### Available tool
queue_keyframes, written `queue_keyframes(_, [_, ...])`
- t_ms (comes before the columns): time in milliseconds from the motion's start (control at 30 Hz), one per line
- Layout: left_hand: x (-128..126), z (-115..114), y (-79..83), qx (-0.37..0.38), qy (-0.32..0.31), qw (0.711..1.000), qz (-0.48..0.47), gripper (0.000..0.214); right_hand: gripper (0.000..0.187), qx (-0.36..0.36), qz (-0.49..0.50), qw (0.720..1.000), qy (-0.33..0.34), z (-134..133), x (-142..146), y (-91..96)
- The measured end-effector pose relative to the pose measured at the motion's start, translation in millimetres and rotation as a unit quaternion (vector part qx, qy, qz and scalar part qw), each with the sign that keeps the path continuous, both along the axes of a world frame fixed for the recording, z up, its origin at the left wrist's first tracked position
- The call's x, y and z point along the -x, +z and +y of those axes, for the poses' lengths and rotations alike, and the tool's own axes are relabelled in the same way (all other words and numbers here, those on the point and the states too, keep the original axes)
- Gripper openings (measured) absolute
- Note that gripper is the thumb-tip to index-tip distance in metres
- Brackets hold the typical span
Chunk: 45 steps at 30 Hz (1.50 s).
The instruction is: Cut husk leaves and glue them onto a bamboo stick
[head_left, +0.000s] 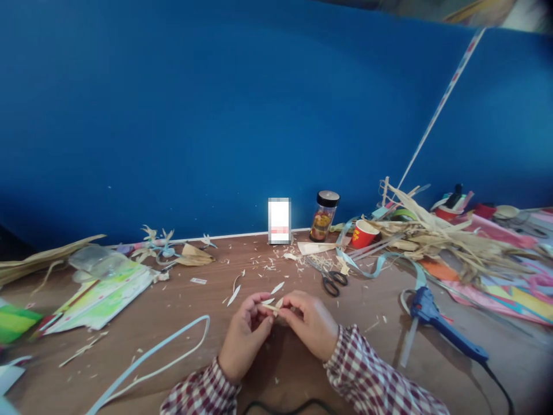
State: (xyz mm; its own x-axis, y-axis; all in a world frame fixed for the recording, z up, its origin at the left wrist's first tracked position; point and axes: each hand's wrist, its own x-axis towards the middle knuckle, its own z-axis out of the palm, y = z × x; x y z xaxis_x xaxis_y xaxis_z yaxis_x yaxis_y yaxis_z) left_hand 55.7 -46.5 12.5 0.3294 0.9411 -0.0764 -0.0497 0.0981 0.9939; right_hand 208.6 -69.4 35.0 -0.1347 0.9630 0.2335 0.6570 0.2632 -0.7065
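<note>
Between my two hands is a small pale piece of dried corn husk (273, 308), cut narrow like a petal. My left hand (247, 329) pinches one end of it with thumb and fingers. From the other side, my right hand (311, 324) grips it with thumb and forefinger, the fingertips almost meeting. Part of the piece is hidden by the fingers. Just beyond my hands lie loose petal-shaped slips (234, 295) on the brown table (181, 363). Black-handled scissors (333, 282) rest past my right hand among small pale clippings.
A blue glue gun (447, 325) with its cord lies at the right. Behind are a black-lidded jar (324, 216), a red paper cup (364, 233) and a heap of dried husks (436, 236). Husk flowers (159, 245), a green-and-white sheet (103, 294) and a pale blue strip (151, 351) lie left.
</note>
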Motion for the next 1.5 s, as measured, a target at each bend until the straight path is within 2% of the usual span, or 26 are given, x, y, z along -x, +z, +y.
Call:
queue_keyframes(167, [0.1,0.5,-6.3,0.033,-0.036,0.999,0.005,0.032,0.016,-0.004,0.015,1.000,-0.004,0.4,-0.8,0.0])
queue_keyframes(367, [2.3,1.4,-11.8,-0.006,-0.075,0.995,0.067,0.027,0.016,0.004,0.018,1.000,0.007,0.7,-0.1,-2.0])
queue_keyframes(467, [3.1,1.4,-13.1,-0.034,-0.075,0.993,0.081,0.026,0.011,0.017,0.021,0.999,0.016,0.4,0.2,-1.9])
queue_keyframes(633, [3.8,0.8,-14.4,-0.063,-0.073,0.990,0.102,0.025,0.012,0.033,0.030,0.998,0.032,-0.6,-0.2,-0.4])
queue_keyframes(867, [2.3,0.8,-13.7,0.001,-0.098,0.993,0.064,0.027,0.014,0.039,0.055,0.997,0.041,0.0,0.8,0.5])
queue_keyframes(1000, [3.9,0.9,-18.5,0.002,-0.109,0.993,0.051,0.028,0.013,0.038,0.049,0.997,0.044,0.6,-0.8,0.7])
queue_keyframes(1233, [3.4,1.7,-23.8,0.029,-0.082,0.996,0.018,0.026,0.021,0.007,0.002,0.999,0.045,-1.6,3.3,3.2])
queue_keyframes(1300, [3.0,0.0,-22.5,0.044,-0.075,0.996,-0.003,0.025,0.021,-0.006,-0.016,1.000,0.024,1.4,-1.9,0.9])
queue_keyframes(1400, [3.1,-4.3,-18.7,0.048,-0.091,0.995,-0.020,0.026,0.021,-0.032,-0.043,0.997,-0.054,11.2,-22.8,-4.3])
queue_keyframes(1500, [3.0,-6.2,-15.6,0.027,-0.086,0.996,-0.026,0.026,0.021,-0.039,-0.001,0.993,-0.109,19.9,-43.1,-6.2])
